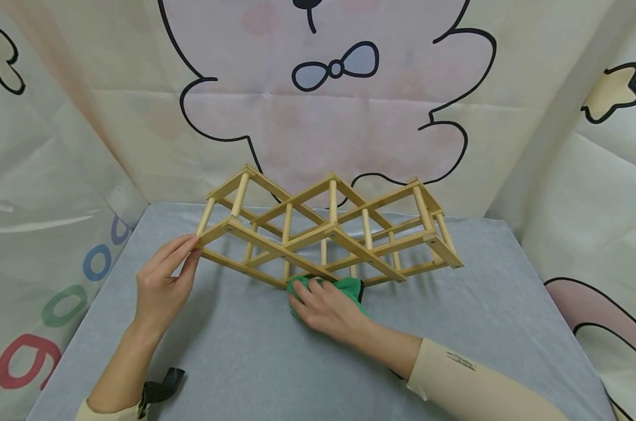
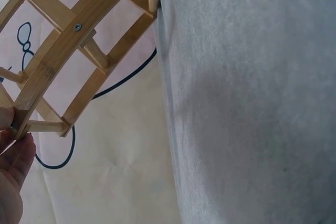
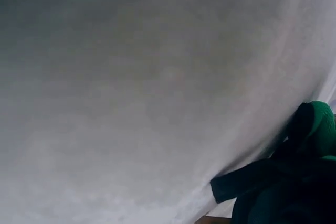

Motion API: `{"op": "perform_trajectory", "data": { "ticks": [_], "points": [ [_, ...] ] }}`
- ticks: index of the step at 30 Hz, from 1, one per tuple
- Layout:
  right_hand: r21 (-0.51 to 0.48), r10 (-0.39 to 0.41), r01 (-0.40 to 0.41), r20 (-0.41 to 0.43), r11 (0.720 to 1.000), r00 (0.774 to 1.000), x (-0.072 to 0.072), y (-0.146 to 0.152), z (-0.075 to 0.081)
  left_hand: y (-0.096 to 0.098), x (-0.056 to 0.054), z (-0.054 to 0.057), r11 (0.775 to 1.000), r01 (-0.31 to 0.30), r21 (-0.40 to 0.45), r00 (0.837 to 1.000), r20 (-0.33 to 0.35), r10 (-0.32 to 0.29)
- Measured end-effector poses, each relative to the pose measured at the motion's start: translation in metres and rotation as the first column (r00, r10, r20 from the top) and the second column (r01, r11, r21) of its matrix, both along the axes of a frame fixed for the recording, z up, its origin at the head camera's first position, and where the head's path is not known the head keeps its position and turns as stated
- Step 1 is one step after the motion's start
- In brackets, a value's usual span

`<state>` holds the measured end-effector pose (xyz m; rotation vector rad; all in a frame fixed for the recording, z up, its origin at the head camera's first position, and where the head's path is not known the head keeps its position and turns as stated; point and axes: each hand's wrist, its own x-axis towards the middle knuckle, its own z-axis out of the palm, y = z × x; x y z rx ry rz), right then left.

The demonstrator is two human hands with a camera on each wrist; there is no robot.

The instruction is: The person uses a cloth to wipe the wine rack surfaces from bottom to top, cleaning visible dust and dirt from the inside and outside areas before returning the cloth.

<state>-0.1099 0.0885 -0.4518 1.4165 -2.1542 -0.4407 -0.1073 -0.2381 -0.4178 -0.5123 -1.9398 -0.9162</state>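
Pale wood made up the lattice rack (image 1: 332, 228), its crossed slats joined by round dowels and spread wide over the far half of the bench (image 1: 481, 316). At its left end, the left hand (image 1: 165, 278) pinched the corner lightly between thumb and fingertips, probably to steady the frame, whose pivoted joints looked likely to fold or swing. Gripping only that outermost tip left nearly all the slats uncovered. A shadow on the bench below that end suggested it was raised; whether the lower edge touched the bench near the middle could not be told.

The right hand (image 1: 325, 310) had its fingers curled into a bunched green cloth (image 1: 349, 286), held against the low front edge of the rack, seemingly so that fabric rather than skin met the wood. The right wrist view was too blurred to show the grip, only the cloth's dark and green folds.
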Motion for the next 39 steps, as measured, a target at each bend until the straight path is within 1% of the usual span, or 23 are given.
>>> {"op": "perform_trajectory", "data": {
  "ticks": [6,11,16,21,24,28,32,36,39],
  "points": [
    [0.028,0.024,-0.024,-0.006,0.999,1.0,-0.003,-0.008,-0.002,0.0,-0.001,-0.001,1.0,0.001,-0.004,1.0,0.001,-0.001],
    [0.009,0.04,-0.04,-0.02,0.999,0.999,-0.004,-0.017,-0.002,0.0,-0.001,-0.001,1.0,0.005,-0.003,1.0,0.0,-0.005],
    [-0.024,0.058,-0.059,-0.036,0.998,0.998,-0.006,-0.032,0.0,0.0,-0.001,-0.002,1.0,0.013,-0.002,1.0,0.005,-0.013],
    [-0.028,0.047,-0.048,-0.03,0.998,0.998,-0.005,-0.048,0.008,0.0,-0.001,-0.002,1.0,0.018,-0.006,1.0,0.005,-0.018],
    [-0.044,0.042,-0.043,-0.042,0.998,0.998,-0.004,-0.059,0.013,0.0,0.0,-0.001,1.0,0.01,-0.008,1.0,0.005,-0.009],
    [-0.079,0.047,-0.053,-0.071,0.995,0.996,-0.003,-0.075,0.021,-0.001,0.0,-0.001,1.0,0.0,-0.009,1.0,0.005,0.0],
    [-0.108,0.05,-0.063,-0.128,0.992,0.991,0.0,-0.086,0.027,-0.002,-0.001,-0.002,1.0,-0.001,-0.011,1.0,0.009,0.001],
    [-0.119,0.037,-0.058,-0.171,0.991,0.985,0.001,-0.092,0.031,-0.003,-0.001,-0.003,1.0,0.002,-0.011,1.0,0.007,-0.002],
    [-0.13,0.023,-0.046,-0.177,0.99,0.984,0.001,-0.091,0.032,-0.003,-0.001,-0.003,1.0,0.003,-0.014,1.0,0.007,-0.003]
  ]
}}
